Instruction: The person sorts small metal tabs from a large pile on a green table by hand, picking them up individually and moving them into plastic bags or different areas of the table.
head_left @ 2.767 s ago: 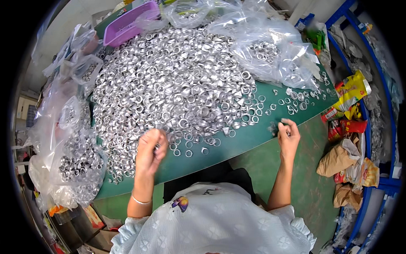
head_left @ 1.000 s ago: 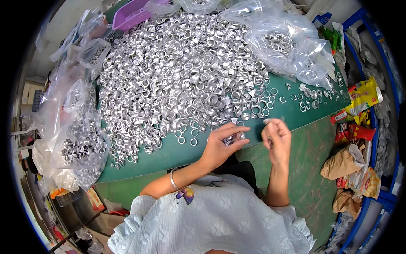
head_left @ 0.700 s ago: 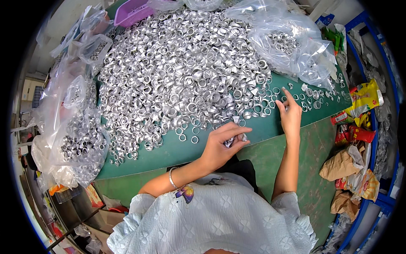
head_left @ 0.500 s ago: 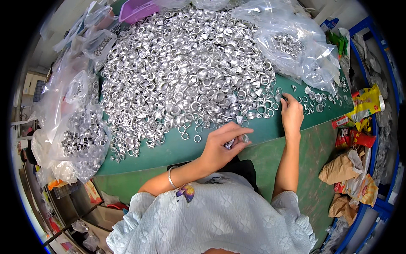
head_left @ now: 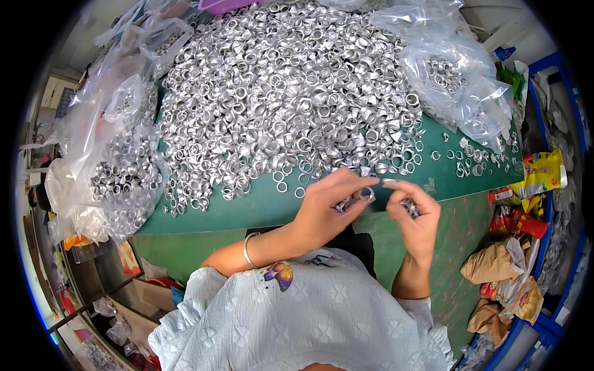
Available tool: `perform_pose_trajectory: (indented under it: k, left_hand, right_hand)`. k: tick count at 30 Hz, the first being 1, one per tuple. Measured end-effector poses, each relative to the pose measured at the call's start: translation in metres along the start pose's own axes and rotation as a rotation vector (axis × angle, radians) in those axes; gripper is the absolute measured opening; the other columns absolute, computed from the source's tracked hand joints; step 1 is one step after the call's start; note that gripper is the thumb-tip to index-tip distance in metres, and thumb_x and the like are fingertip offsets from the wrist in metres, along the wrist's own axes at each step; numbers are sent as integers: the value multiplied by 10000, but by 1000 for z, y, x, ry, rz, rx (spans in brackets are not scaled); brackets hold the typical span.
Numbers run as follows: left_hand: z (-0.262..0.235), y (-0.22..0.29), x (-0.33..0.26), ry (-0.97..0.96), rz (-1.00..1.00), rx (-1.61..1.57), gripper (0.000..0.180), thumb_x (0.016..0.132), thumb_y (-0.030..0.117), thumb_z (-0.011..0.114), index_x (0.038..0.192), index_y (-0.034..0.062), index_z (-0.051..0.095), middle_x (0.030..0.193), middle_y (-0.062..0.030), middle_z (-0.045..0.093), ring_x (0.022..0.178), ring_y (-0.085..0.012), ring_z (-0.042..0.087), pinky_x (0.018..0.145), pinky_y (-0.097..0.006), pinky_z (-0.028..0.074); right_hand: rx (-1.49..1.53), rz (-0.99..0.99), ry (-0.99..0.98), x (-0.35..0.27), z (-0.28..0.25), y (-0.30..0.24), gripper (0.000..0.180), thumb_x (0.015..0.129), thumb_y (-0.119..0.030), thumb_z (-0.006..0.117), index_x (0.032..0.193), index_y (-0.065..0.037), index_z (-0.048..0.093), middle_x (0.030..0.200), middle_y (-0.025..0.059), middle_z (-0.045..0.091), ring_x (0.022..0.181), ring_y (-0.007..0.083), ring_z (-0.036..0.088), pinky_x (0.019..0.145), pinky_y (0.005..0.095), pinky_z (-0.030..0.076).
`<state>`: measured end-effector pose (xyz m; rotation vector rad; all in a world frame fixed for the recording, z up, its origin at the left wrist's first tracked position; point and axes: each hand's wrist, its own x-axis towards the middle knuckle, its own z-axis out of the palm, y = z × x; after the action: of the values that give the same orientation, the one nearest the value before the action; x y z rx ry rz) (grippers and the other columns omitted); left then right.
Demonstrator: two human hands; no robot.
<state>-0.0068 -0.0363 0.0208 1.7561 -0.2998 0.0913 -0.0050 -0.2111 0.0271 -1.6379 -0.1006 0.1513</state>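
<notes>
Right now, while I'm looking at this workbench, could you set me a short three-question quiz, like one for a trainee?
1. True or false: the left hand and the right hand both hold silvery metal pieces.

2. Which wrist wears the bracelet?
A. Right
B. Left
C. Both

3. Fill in the colour: the large pile of metal rings lies on a ____ tabletop.

Key: 1. True. 2. B. 3. Green.

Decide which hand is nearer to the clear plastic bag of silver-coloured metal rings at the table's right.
Right. The right hand is below the bag in view; the left hand, also below, is farther left.
</notes>
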Motion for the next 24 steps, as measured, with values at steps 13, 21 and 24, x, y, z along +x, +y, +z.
perform_pose_trajectory:
  k: [13, 21, 24]
  left_hand:
    - [-6, 10, -8, 0, 22, -90, 785, 668, -82, 650, 1336, 54, 259, 717, -45, 504, 620, -126, 492, 576, -236, 427]
    - [-8, 5, -11, 88, 359, 75, 788, 665, -62, 669, 1331, 25, 258, 689, -48, 536, 558, -176, 527, 520, -265, 446]
    - [-11, 6, -12, 77, 354, 86, 764, 658, -52, 679, 1315, 26, 297, 700, -44, 545, 550, -177, 529, 505, -273, 449]
  right_hand:
    - [-12, -162, 38, -9, 26, -10, 155, 669, 82, 663, 805, 48, 598, 663, 60, 550, 599, 94, 501, 535, 210, 384]
    - [-32, -302, -7, -11, 27, -14, 165, 631, 97, 668, 779, 49, 615, 691, 84, 582, 588, 123, 519, 529, 224, 393]
    - [-25, -323, -18, -10, 28, -14, 169, 627, 99, 668, 782, 48, 624, 698, 89, 589, 591, 130, 524, 529, 227, 398]
